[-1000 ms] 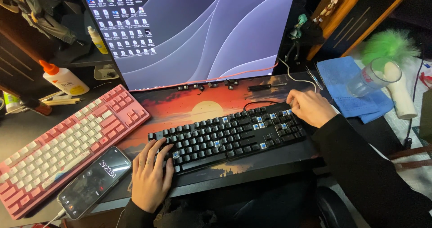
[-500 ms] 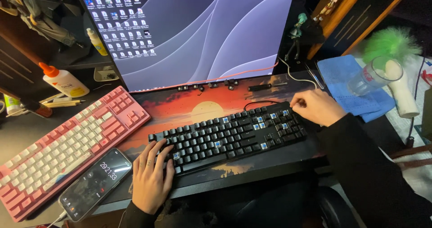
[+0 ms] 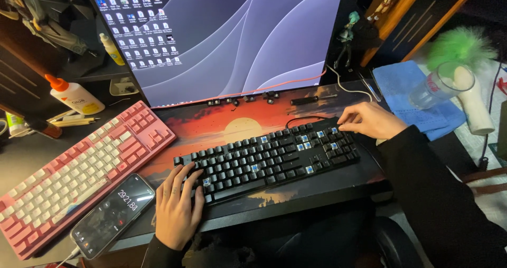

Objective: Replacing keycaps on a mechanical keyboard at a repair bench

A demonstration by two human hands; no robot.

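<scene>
A black keyboard (image 3: pixel 269 159) lies slanted on a sunset-print desk mat (image 3: pixel 211 128). Several of its keycaps are off, showing blue switches. My left hand (image 3: pixel 177 207) rests flat on the keyboard's near left corner, fingers spread over the keys. My right hand (image 3: pixel 369 121), in a black sleeve, is at the far right corner. Its fingertips are bunched together on the top-row keys, and I cannot tell whether they pinch anything.
A pink and white keyboard (image 3: pixel 74 173) and a phone (image 3: pixel 113 215) showing a running timer lie to the left. A monitor (image 3: pixel 227 35) stands behind. A glue bottle (image 3: pixel 74 96) is far left. A glass (image 3: pixel 441 85) sits on a blue cloth (image 3: pixel 406 96) at the right.
My right hand has moved from the keyboard's right end up to its far right corner, fingertips now bunched on the keys. My left hand has stayed in place.
</scene>
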